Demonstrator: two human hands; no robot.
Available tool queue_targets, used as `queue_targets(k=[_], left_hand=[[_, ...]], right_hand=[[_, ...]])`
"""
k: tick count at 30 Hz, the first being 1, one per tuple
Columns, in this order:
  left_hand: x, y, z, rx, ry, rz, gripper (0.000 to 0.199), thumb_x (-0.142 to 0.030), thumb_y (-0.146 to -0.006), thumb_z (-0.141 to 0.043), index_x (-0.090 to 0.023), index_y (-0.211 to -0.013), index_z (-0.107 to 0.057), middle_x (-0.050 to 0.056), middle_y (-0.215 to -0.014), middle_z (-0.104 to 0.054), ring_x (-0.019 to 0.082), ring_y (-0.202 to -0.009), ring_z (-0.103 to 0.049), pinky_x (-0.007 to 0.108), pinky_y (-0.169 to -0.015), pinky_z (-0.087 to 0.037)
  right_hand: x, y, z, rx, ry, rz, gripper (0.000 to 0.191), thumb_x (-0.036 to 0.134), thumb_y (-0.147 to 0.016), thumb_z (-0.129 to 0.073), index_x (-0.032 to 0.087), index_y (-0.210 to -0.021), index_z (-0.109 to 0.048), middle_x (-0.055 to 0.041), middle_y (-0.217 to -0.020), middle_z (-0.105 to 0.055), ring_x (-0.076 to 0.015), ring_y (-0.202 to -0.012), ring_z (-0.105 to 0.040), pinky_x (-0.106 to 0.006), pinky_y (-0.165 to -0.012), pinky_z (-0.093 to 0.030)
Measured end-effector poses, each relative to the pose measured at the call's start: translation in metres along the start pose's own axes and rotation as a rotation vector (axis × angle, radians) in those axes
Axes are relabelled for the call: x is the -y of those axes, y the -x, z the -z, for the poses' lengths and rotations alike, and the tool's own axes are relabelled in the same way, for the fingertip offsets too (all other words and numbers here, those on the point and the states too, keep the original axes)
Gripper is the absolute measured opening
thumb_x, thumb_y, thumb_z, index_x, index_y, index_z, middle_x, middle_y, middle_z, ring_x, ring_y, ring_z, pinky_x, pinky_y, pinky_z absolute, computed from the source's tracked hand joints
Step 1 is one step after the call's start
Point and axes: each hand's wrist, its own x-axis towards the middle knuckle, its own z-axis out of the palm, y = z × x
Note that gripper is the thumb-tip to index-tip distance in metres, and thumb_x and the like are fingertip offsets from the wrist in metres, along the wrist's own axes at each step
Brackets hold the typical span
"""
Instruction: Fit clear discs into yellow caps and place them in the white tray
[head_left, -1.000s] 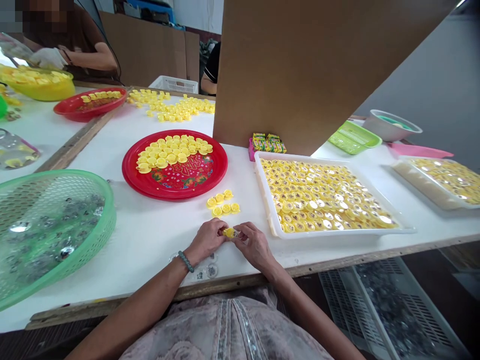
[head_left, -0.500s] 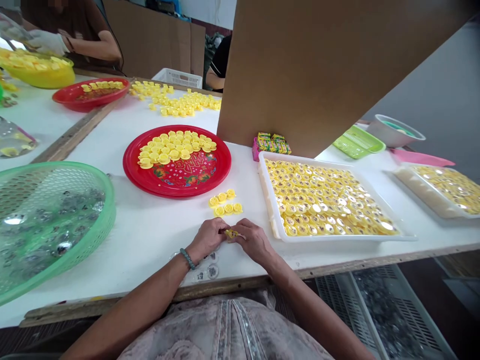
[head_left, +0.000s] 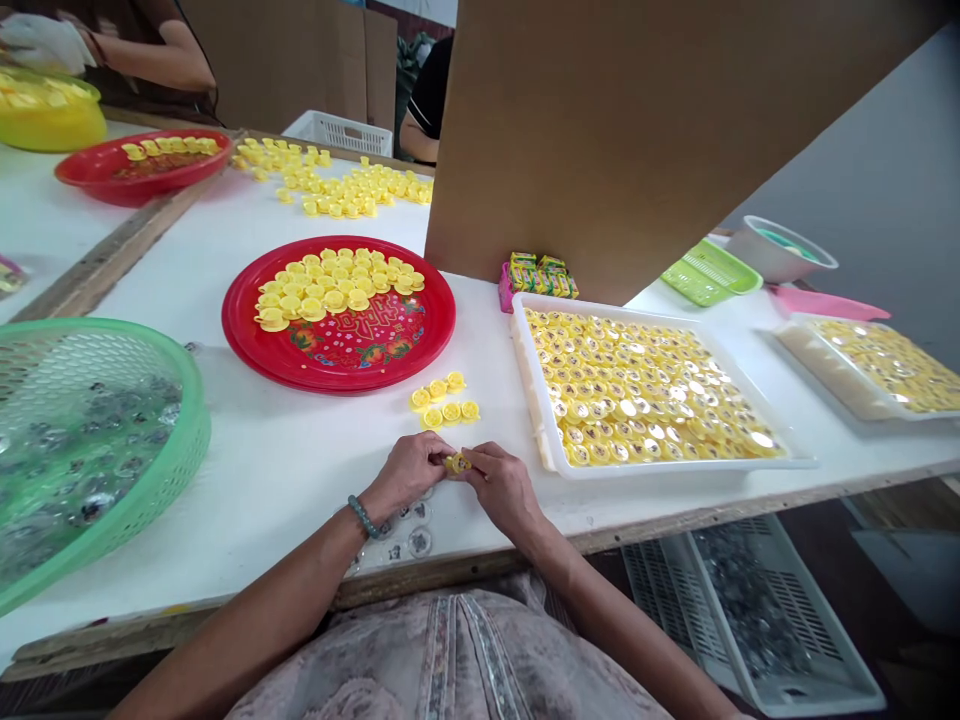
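My left hand [head_left: 409,472] and my right hand [head_left: 507,488] meet over the white table, both pinching one small round yellow plastic piece [head_left: 457,463] with a dark print on its face. Just beyond them, several yellow plastic pieces [head_left: 451,411] lie in two short rows. Under and beside my left wrist are several clear round discs [head_left: 420,541] with dark prints, partly hidden by the hand. To the right, a white tray [head_left: 534,400] is filled with yellow pieces bearing printed faces. Further forward on the left, a red plate [head_left: 420,345] carries plain yellow pieces.
At the left stands a green mesh basket [head_left: 196,400] of clear discs. Loose yellow pieces [head_left: 360,190] lie behind the red plate. A cardboard panel [head_left: 570,130] rises ahead, with small boxes [head_left: 544,275] at its foot. A co-worker's gloved hand [head_left: 49,45] is at far left.
Between my fingers the yellow piece has turned, showing more of its printed face. The whole view has shifted slightly. At far left the co-worker's gloved hand has moved.
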Motion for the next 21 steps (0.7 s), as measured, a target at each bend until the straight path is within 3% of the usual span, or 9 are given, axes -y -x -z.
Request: queue_targets(k=[6,11,16,21], left_hand=[[-0.005,0.001,0.005,0.084,0.253,0.176,0.022,-0.028,-0.070,-0.061,-0.015,-0.086,-0.070,0.005,-0.081,-0.070,0.017,-0.072,-0.061,0.026,-0.064,-0.046],[-0.002,-0.004,-0.003,-0.026,0.321,0.327,0.026,-0.037,-0.062,-0.069,-0.014,-0.072,-0.064,0.002,-0.063,-0.064,0.015,-0.057,-0.057,0.025,-0.053,-0.043],[0.006,-0.008,-0.008,0.019,0.357,0.403,0.034,-0.040,-0.055,-0.074,-0.015,-0.072,-0.059,-0.001,-0.061,-0.061,0.015,-0.055,-0.058,0.025,-0.051,-0.045],[0.010,-0.013,-0.004,0.075,0.300,0.461,0.034,-0.043,-0.055,-0.073,-0.016,-0.073,-0.060,0.002,-0.065,-0.065,0.019,-0.062,-0.062,0.026,-0.055,-0.049]], right_hand=[[0.004,-0.016,0.010,0.145,0.107,0.060,0.009,0.013,-0.074,-0.067,0.021,-0.076,-0.071,-0.0010,-0.076,-0.062,-0.0123,-0.065,-0.059,-0.021,-0.059,-0.042],[0.005,-0.028,0.014,0.217,0.112,0.087,0.012,0.016,-0.068,-0.074,0.017,-0.059,-0.067,0.0002,-0.063,-0.057,-0.0101,-0.056,-0.055,-0.019,-0.051,-0.036],[0.012,-0.032,0.017,0.296,0.215,0.175,0.012,0.016,-0.071,-0.069,0.015,-0.059,-0.066,-0.0012,-0.061,-0.057,-0.0101,-0.052,-0.052,-0.021,-0.048,-0.035],[0.008,-0.032,0.016,0.268,0.378,0.212,0.006,0.018,-0.067,-0.067,0.017,-0.062,-0.063,0.0016,-0.061,-0.058,-0.0112,-0.055,-0.050,-0.020,-0.046,-0.032]])
